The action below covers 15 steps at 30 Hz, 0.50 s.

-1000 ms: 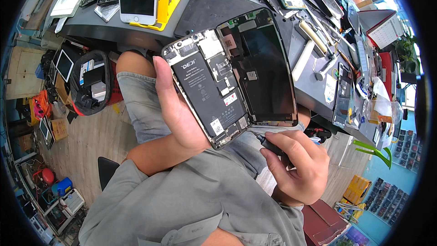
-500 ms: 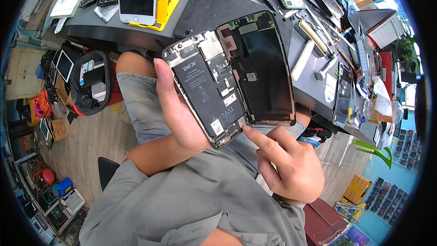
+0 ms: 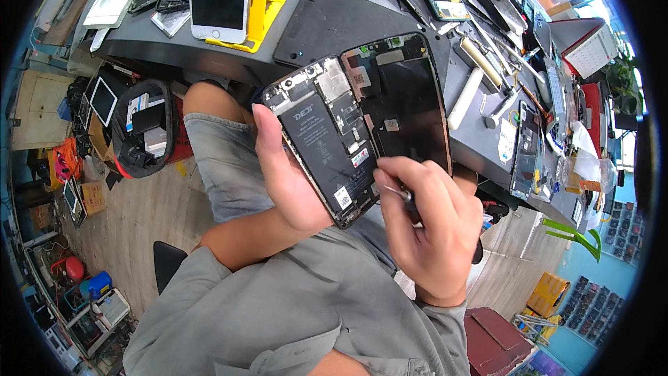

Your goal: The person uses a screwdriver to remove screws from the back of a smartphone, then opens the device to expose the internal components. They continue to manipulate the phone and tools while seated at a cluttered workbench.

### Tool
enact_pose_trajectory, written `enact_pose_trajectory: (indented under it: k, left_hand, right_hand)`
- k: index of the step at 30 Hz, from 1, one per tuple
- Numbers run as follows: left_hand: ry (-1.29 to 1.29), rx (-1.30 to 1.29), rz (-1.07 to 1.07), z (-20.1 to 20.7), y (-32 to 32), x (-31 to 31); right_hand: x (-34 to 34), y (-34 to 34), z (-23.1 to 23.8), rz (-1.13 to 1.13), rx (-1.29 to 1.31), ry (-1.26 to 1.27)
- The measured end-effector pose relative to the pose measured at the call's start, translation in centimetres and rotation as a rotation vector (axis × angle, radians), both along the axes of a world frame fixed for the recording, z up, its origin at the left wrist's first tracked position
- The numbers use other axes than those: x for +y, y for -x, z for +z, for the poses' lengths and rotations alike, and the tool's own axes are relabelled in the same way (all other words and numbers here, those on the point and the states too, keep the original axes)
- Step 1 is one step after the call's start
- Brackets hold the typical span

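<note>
An opened smartphone point(image 3: 313, 143) lies tilted in my left hand point(image 3: 292, 188), whose thumb runs up its left edge. Its body shows a black battery, metal shields and small boards. Joined along the right side, the dark screen half point(image 3: 407, 104) is folded out like a book. My right hand point(image 3: 438, 226) is closed in front of the seam, index fingertip and thumb nearly together over the lower part of the phone. Tucked in its fingers is a small screwdriver point(image 3: 406, 196) with a thin metal shaft; most of its handle is hidden.
Ahead, the grey desk holds a black mat point(image 3: 334, 24), a white phone point(image 3: 220, 0) on a yellow stand point(image 3: 264, 21), and several phone parts and tools. A lined bin point(image 3: 149, 125) stands on the floor at left. A maroon box point(image 3: 497, 338) is at lower right.
My right index finger was extended onto the phone's lower corner; now the hand has moved up and curled, and the screwdriver shows in it. The phone sits slightly lower and further right in the picture.
</note>
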<state>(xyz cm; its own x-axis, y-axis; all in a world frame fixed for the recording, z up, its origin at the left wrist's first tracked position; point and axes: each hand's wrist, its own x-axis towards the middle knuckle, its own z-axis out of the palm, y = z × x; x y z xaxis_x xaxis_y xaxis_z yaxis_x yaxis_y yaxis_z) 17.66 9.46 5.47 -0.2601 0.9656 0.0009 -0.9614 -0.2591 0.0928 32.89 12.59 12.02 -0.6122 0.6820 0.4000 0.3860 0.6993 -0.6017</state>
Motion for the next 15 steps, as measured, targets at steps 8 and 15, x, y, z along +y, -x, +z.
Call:
enact_pose_trajectory:
  k: [8, 15]
  left_hand:
    - [-0.108, -0.085, -0.019, 0.8, -0.6, 0.4]
    - [-0.028, 0.051, 0.035, -0.4, -0.5, 0.0]
  right_hand:
    - [1.1, 1.6, -1.7, 0.016, -0.114, -0.272]
    - [0.1, 1.8, -1.1, -0.030, -0.217, -0.315]
